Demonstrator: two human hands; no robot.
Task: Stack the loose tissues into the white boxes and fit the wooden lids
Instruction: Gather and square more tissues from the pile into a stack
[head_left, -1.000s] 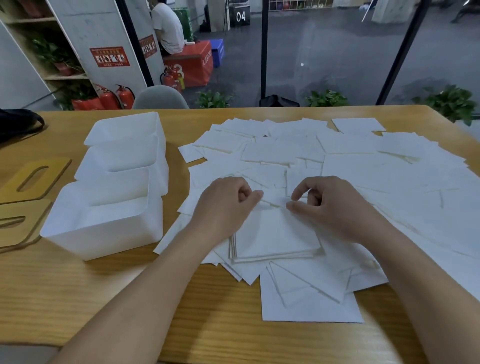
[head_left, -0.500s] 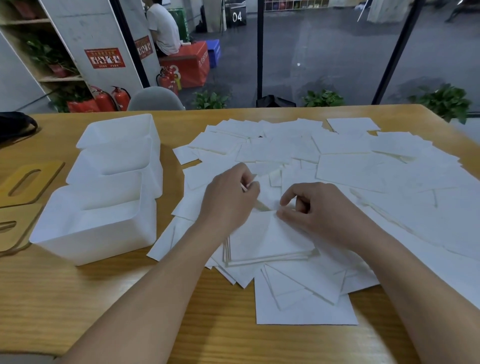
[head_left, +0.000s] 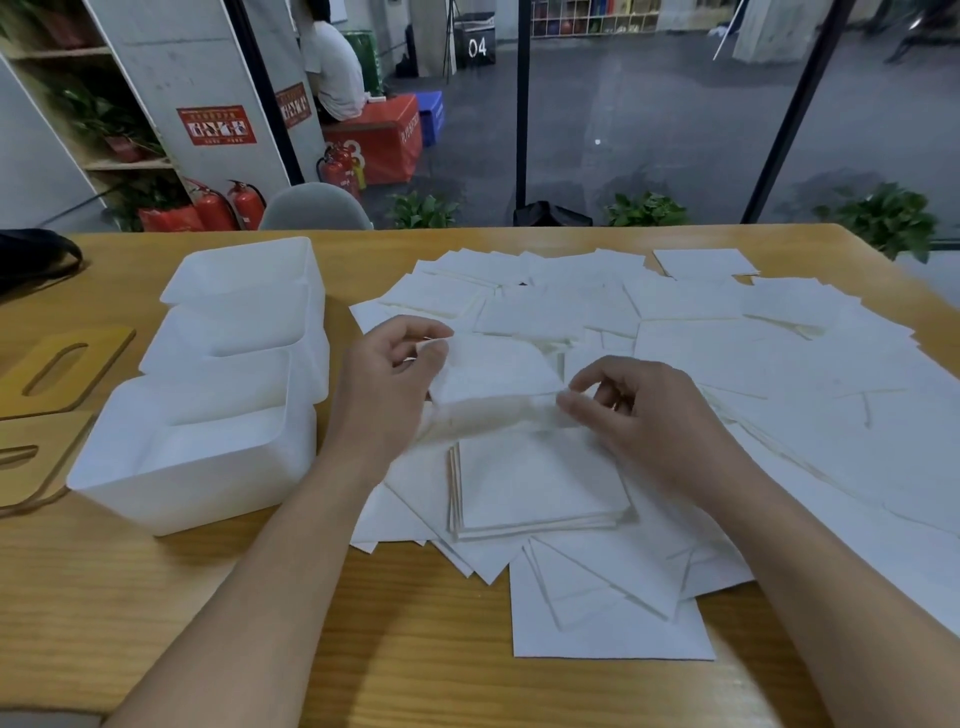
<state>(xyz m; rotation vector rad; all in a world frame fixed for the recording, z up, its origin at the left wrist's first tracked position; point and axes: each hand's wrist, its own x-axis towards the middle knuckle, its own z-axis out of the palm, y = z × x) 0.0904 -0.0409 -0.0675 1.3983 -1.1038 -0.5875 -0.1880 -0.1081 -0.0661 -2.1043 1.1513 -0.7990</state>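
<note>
Both hands, left hand (head_left: 387, 374) and right hand (head_left: 636, 410), pinch one tissue (head_left: 493, 376); "04" sign (head_left: 477, 48) behind.

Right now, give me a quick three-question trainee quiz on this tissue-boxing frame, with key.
1. True or false: a wooden lid is already fitted on a white box.
2. Which hands hold the lifted tissue? A) left hand only B) right hand only C) both
3. Fill in: the lifted tissue hangs above a small neat ____ of tissues on the table.

Key: 1 false, the lids lie flat on the table left of the boxes; 2 C; 3 stack.
</note>
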